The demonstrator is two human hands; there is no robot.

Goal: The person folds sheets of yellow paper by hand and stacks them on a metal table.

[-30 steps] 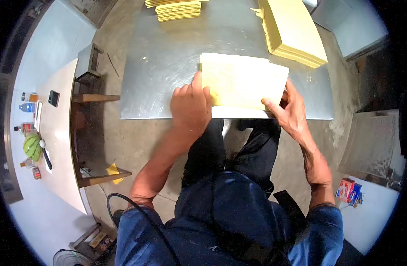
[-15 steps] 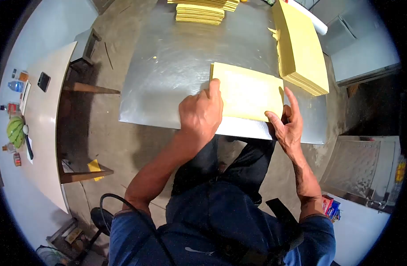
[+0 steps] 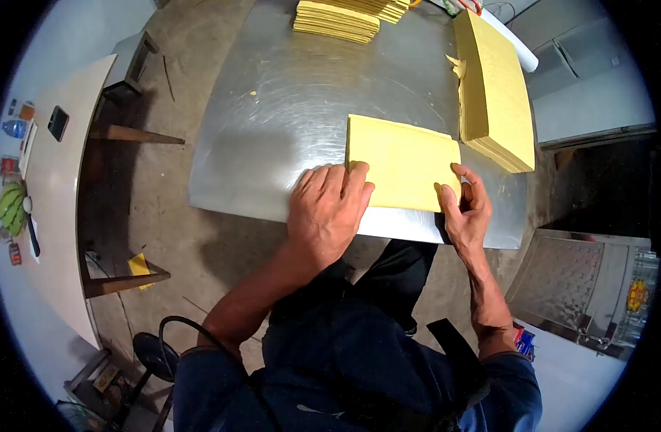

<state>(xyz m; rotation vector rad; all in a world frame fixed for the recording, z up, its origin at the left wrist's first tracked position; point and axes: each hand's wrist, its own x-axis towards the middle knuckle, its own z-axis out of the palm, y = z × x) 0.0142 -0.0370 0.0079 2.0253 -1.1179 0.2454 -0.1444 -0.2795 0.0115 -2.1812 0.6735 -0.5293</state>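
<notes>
L hand (image 3: 324,209), palm down w/ fingers bent, & R hand (image 3: 471,212), thumb & index narrow, hold the yellow sheets (image 3: 406,162) by both sides, near front edge of the counter (image 3: 265,144); grip underneath is hidden. Taller yellow pile (image 3: 496,86) lies to the right; far yellow stacks (image 3: 336,25) are partly cut off. Blue packet (image 3: 524,344), partly behind R forearm (image 3: 489,295), has print too small to read.

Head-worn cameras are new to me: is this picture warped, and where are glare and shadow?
In the head view, edges bow and corners go black, suggesting a wide lens; same view, glare whitens the metal table left of the yellow sheets, and shadow darkens the floor below.
</notes>
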